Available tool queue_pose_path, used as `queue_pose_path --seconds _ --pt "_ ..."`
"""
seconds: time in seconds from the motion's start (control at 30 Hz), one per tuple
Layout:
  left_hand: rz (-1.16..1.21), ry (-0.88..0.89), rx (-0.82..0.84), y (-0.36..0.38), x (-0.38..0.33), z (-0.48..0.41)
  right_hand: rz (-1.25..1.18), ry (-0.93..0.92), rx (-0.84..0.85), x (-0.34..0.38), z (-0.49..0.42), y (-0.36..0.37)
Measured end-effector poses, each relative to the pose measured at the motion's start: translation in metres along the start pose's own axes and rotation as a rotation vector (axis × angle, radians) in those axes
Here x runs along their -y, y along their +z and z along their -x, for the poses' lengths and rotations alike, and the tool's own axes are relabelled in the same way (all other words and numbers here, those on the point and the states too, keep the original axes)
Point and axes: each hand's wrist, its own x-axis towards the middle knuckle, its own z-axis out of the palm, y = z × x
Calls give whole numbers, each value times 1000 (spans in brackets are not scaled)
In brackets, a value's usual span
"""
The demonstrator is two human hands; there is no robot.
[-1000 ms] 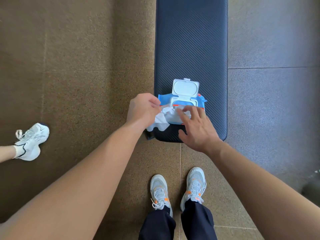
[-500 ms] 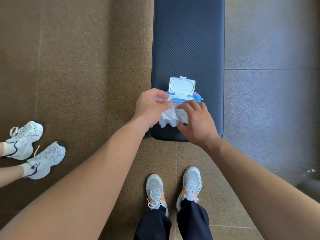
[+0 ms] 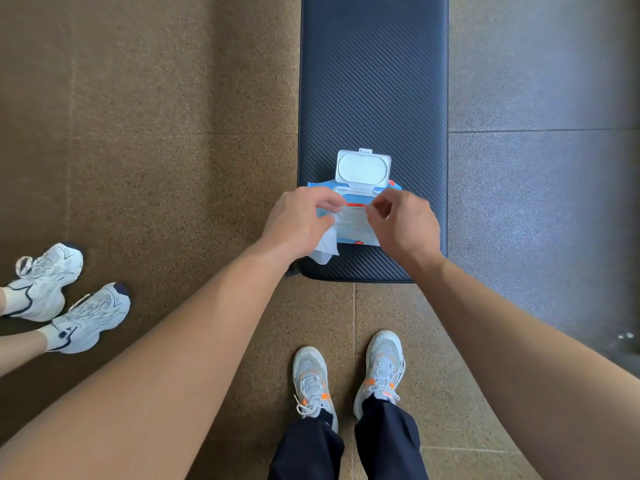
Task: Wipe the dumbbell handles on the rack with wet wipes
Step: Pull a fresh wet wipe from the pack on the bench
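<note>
A blue pack of wet wipes [image 3: 356, 230] lies on the near end of a dark padded bench [image 3: 374, 81], its white flip lid [image 3: 363, 168] standing open. My left hand [image 3: 298, 220] holds a white wet wipe [image 3: 327, 249] that hangs down below the palm. My right hand [image 3: 403, 223] pinches at the pack's opening, thumb and forefinger together on a thin edge of wipe. Both hands hover over the pack. No dumbbells or rack are in view.
My grey shoes with orange accents [image 3: 346, 379] stand on the brown speckled floor just before the bench end. Another person's white sneakers [image 3: 65, 299] are at the left edge. Grey floor tiles [image 3: 540, 168] lie right of the bench.
My right hand lifted off the pack and now pinches at its opening. My left hand pulled the wipe left and down. The other person's second sneaker came into view.
</note>
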Motion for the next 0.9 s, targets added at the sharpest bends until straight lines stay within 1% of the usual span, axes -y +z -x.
queue_pose_path --seconds 0.1,0.23,0.4,0.47,0.6,0.63,0.7,0.77,0.8,0.87,0.9 --pt "-42 -3 1 0 3 -4 45 46 -1 2 -2 3" --pt "-161 -6 74 2 2 -6 56 102 -4 6 -7 4" --pt "-345 96 183 8 -5 -7 117 143 -94 6 -13 1" --pt "-403 113 212 10 -7 -7 173 89 -72 6 -19 -1" --pt "-457 103 238 11 -7 -11 258 -100 67 8 -38 -10" --pt "-455 99 238 11 -8 -11 294 -145 64 8 -40 -11" --pt "-402 94 219 10 -8 -9 381 -226 -19 7 -36 -13" --pt "-247 60 118 4 -3 -4 433 -330 -132 2 -22 -14" --pt "-169 36 41 -1 0 -1 433 -388 -147 -2 -14 -14" --pt "-79 5 -79 -12 7 6 420 -490 -82 -10 4 -11" --pt "-61 -8 -109 -16 10 10 430 -520 -32 -14 12 -8"
